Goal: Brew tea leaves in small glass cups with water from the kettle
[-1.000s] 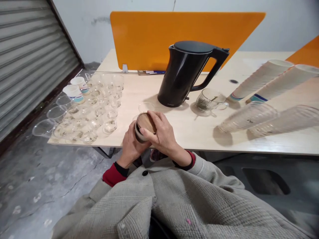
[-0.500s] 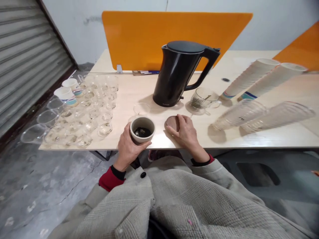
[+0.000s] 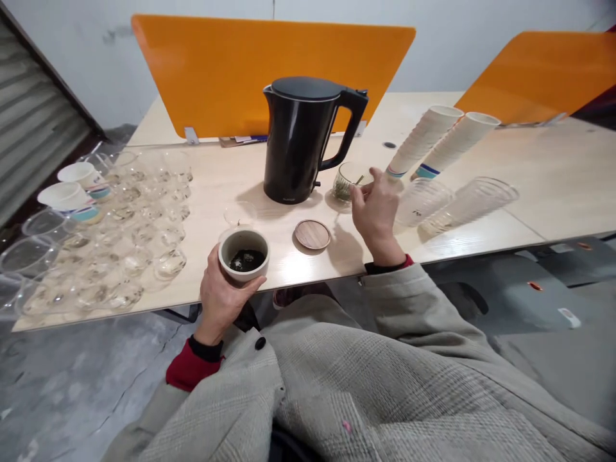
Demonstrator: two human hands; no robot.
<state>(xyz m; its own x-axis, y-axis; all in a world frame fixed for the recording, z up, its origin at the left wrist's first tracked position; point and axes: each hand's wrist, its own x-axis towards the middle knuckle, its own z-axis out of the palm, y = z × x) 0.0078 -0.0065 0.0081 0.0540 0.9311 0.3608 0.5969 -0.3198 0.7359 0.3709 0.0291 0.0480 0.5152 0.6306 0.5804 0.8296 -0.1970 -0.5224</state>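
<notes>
My left hand is wrapped around a pale ceramic jar, held upright at the table's front edge. Dark, shiny contents lie inside; whether they are leaves or liquid I cannot tell. To its right, a round wooden lid lies flat on the table. My right hand has its fingers closed at the handle side of a glass cup, and it hides the handle. Green leaves sit in that cup, which stands on the table beside the kettle.
A black electric kettle stands in front of an orange divider. On the left are many clear plastic cups with leaf bits and two paper cups. Stacks of paper cups and clear plastic cups lie right.
My right hand has let go of the wooden lid and moved right and forward to the glass cup. The left hand keeps hold of the jar. The view has swung right.
</notes>
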